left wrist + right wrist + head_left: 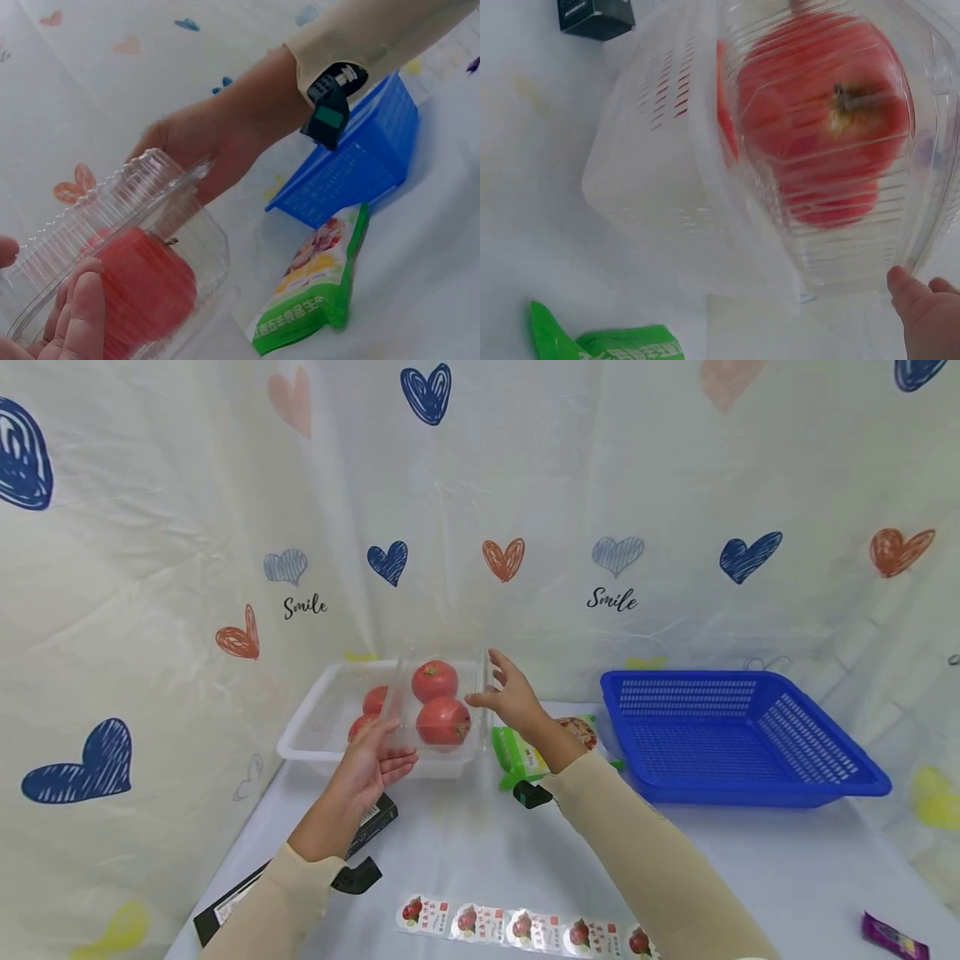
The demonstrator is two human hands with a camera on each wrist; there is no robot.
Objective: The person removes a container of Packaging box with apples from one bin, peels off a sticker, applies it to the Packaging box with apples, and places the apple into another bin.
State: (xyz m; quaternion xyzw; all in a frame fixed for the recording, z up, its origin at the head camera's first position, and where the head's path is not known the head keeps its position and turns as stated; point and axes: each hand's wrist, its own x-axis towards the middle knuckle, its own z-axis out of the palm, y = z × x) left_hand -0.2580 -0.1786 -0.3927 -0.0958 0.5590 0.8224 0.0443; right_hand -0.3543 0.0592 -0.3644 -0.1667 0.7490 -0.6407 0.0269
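A hinged clear plastic box [480, 739] with two large red round fruits [443, 722] inside is held above a white basket. My left hand [367, 764] grips its left side, thumb and fingers on opposite sides in the left wrist view. At the right side is my right hand [517, 700], fingers spread and the thumb pointing across towards the box. In the right wrist view its thumb [919, 304] is at the box's rim; whether it presses there I cannot tell. The white basket [307, 731] holds more red fruits [375, 699], partly hidden by the box.
A blue basket [750, 793] stands at the right. Beside it lies a green food packet [513, 758], partly behind the right forearm. A strip of fruit stickers [480, 922] lies in front, a long black box [375, 827] under the left arm, a purple packet [895, 935] front right.
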